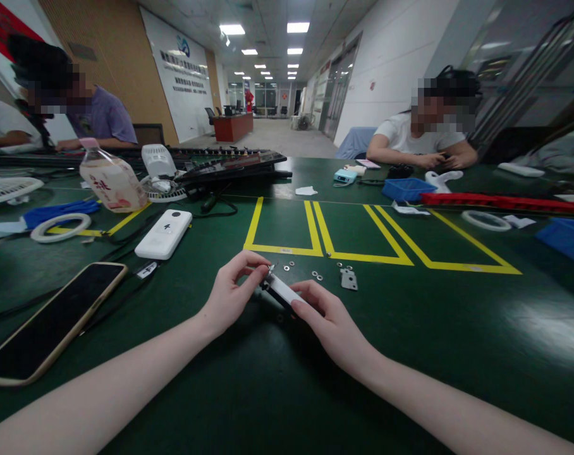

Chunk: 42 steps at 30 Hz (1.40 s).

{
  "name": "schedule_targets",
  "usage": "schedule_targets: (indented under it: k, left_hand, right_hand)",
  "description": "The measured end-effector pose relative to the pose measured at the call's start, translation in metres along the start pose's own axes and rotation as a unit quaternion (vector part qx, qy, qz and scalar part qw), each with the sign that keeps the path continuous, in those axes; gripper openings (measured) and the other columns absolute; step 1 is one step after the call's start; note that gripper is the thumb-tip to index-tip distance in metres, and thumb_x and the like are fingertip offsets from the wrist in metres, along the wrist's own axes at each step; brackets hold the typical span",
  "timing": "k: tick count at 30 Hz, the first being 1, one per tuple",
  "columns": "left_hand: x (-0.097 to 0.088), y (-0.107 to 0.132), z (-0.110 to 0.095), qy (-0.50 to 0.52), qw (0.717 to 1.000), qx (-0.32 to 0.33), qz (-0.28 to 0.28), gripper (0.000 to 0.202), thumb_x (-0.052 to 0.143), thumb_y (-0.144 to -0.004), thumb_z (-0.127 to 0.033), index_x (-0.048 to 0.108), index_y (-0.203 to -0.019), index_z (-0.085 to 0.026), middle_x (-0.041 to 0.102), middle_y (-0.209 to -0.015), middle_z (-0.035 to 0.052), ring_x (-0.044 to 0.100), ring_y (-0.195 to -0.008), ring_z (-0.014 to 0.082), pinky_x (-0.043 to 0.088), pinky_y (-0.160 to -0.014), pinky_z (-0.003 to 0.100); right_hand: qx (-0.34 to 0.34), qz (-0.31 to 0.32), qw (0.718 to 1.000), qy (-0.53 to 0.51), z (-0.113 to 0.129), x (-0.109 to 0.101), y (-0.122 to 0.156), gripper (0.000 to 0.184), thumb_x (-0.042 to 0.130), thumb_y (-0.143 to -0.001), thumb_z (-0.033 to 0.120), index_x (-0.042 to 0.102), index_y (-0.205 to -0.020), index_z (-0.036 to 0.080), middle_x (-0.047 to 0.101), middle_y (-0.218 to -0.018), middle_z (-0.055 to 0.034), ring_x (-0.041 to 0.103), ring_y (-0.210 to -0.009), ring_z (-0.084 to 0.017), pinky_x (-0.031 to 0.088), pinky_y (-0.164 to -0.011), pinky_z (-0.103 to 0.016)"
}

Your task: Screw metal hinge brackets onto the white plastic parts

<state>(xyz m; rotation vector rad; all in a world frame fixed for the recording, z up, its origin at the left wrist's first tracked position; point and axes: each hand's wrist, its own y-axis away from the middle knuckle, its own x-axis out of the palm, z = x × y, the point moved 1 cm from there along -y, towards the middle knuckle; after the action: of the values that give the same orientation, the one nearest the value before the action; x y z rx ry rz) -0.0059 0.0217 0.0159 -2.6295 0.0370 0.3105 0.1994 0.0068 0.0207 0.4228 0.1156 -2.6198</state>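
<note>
So, green counter point(249, 404), going by the white power bank point(162, 237): big phone point(54, 322) on its near left, drink bottle point(114, 180) behind it to the left, loose washers point(317, 276) off to its right, holed metal plate point(349, 279) further right. The white-and-black bar point(286, 292) is right of it too, a bit nearer. Left hand point(237, 287) and right hand point(332, 319) angle in toward each other. Left grip's pinched on the bar's upper end by a small metal bit; right grip's clamped on the lower end.
</note>
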Motion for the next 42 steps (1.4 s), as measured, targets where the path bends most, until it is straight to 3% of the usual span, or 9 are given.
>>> schedule_targets:
  k: [8,17,30,42]
  left_hand:
    - [0.002,0.001,-0.003,-0.028,0.999,0.019,-0.014,0.010,0.057,-0.092,-0.023,0.062,-0.101,-0.021,0.063,-0.096,0.0018,0.060,-0.090,0.0161,0.050,-0.079,0.027]
    - [-0.001,0.001,-0.004,-0.029,0.999,0.022,0.008,0.011,0.054,-0.094,-0.023,0.063,-0.097,-0.020,0.062,-0.095,0.0030,0.059,-0.087,0.0160,0.050,-0.077,0.028]
    - [-0.009,-0.004,0.000,-0.050,0.995,0.082,0.038,0.012,0.059,-0.091,-0.025,0.065,-0.100,-0.019,0.061,-0.099,0.0070,0.062,-0.090,0.0185,0.056,-0.076,0.031]
    - [-0.009,-0.003,0.000,-0.086,0.990,0.098,0.052,0.013,0.051,-0.094,-0.020,0.062,-0.102,-0.018,0.061,-0.098,0.0065,0.060,-0.090,0.0176,0.051,-0.075,0.029]
  right_hand:
    - [-0.003,-0.005,1.000,-0.017,0.001,0.001,-0.001,0.021,0.051,-0.096,0.033,0.059,-0.109,0.018,0.062,-0.097,-0.0022,0.058,-0.087,-0.017,0.044,-0.077,-0.031]
    - [0.009,-0.009,1.000,-0.027,0.001,0.000,-0.002,0.022,0.052,-0.095,0.034,0.060,-0.108,0.018,0.062,-0.096,-0.0021,0.058,-0.086,-0.017,0.045,-0.077,-0.031]
    - [0.028,0.004,0.999,-0.035,-0.001,-0.003,-0.002,0.026,0.053,-0.095,0.038,0.059,-0.110,0.018,0.062,-0.099,-0.0039,0.058,-0.088,-0.017,0.046,-0.078,-0.031]
    - [0.023,0.011,0.999,-0.031,-0.003,-0.005,-0.004,0.028,0.054,-0.095,0.041,0.060,-0.110,0.018,0.063,-0.098,-0.0031,0.060,-0.089,-0.017,0.046,-0.080,-0.032]
